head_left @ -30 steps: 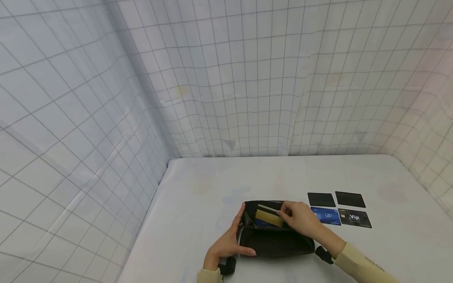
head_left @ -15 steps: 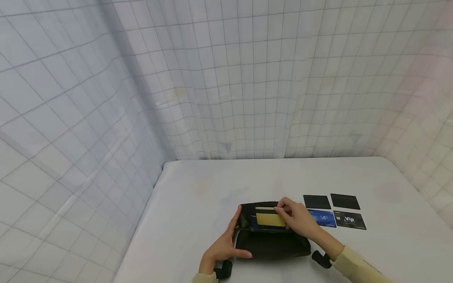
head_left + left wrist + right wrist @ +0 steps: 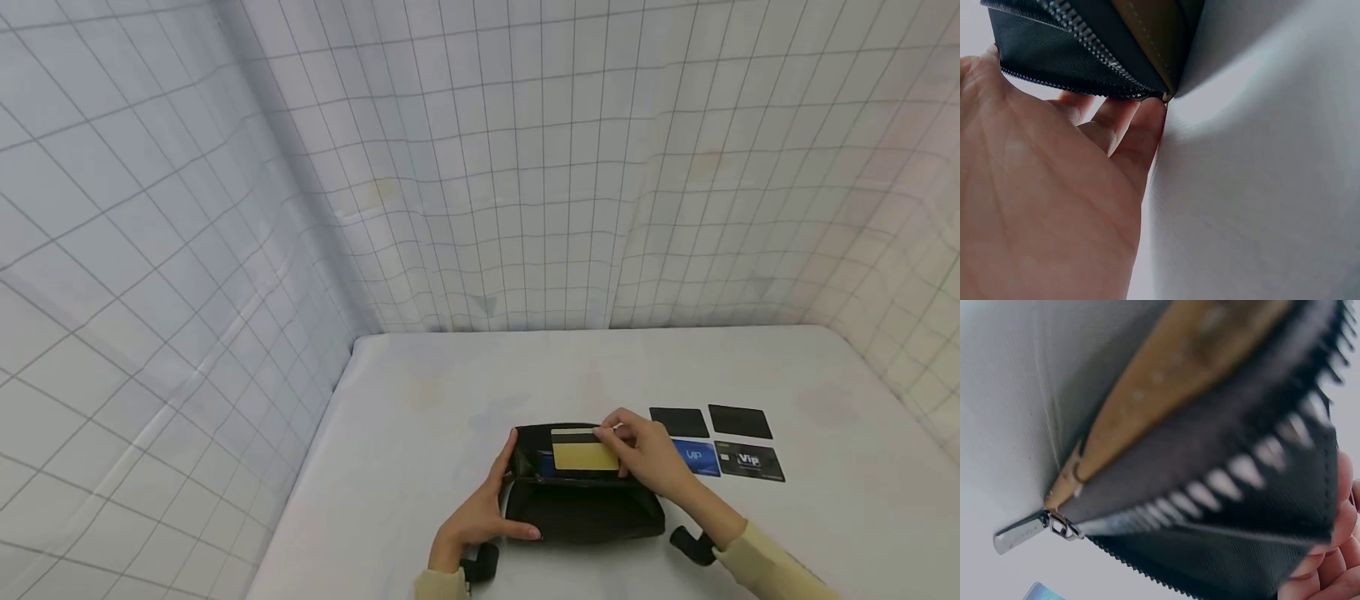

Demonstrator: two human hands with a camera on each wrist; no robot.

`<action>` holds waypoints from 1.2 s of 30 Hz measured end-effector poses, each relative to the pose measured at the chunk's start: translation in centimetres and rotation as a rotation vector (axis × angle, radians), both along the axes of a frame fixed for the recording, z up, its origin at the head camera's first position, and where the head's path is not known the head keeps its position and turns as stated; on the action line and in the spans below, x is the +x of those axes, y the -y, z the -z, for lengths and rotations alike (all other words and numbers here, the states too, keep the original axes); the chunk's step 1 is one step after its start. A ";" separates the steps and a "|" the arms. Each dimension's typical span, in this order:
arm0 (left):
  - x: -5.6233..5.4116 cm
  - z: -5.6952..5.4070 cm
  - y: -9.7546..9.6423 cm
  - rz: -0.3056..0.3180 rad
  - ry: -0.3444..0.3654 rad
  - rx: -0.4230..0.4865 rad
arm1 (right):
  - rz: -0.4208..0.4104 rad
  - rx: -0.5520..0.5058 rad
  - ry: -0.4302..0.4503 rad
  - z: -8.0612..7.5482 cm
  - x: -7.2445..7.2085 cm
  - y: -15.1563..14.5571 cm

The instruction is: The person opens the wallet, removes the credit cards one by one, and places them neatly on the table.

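A black zip wallet lies spread open on the table in front of me. My left hand holds its left end, thumb at the near edge and fingers along the side. In the left wrist view those fingers touch the wallet's zipped edge. With thumb and fingers my right hand pinches the right end of a gold card with a dark stripe, over the wallet's far half. Behind it a bit of a blue card shows in the wallet. The right wrist view shows the zip pull hanging from the wallet's corner.
Right of the wallet, cards lie in two rows: dark cards behind, a blue VIP card and a black Vip card in front. My right hand partly covers the blue one. Grid-patterned curtains enclose the white table.
The gold card has moved up and to the right in my right hand and turned from slanted to nearly level. More of it shows. My left hand keeps its hold on the wallet.
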State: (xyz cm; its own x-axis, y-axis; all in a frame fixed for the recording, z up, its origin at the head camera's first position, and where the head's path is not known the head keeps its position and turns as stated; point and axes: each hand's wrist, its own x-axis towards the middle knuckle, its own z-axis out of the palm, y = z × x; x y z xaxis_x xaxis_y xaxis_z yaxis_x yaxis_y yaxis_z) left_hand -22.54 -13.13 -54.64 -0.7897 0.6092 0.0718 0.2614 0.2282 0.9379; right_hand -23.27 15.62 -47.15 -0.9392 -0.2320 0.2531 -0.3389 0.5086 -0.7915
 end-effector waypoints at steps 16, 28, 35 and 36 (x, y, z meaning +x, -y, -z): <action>-0.3 0.1 0.1 0.026 -0.015 0.023 | 0.128 -0.100 -0.037 -1.0 0.5 -3.4; -0.2 0.3 0.1 0.016 0.004 0.016 | 0.320 -0.122 0.068 -1.2 1.9 -8.6; 0.4 -1.2 0.1 0.019 0.018 0.015 | 0.367 -0.088 0.147 0.2 2.6 -11.2; 0.5 -1.7 0.1 0.025 0.022 0.019 | 0.373 -0.079 0.159 0.4 2.7 -11.5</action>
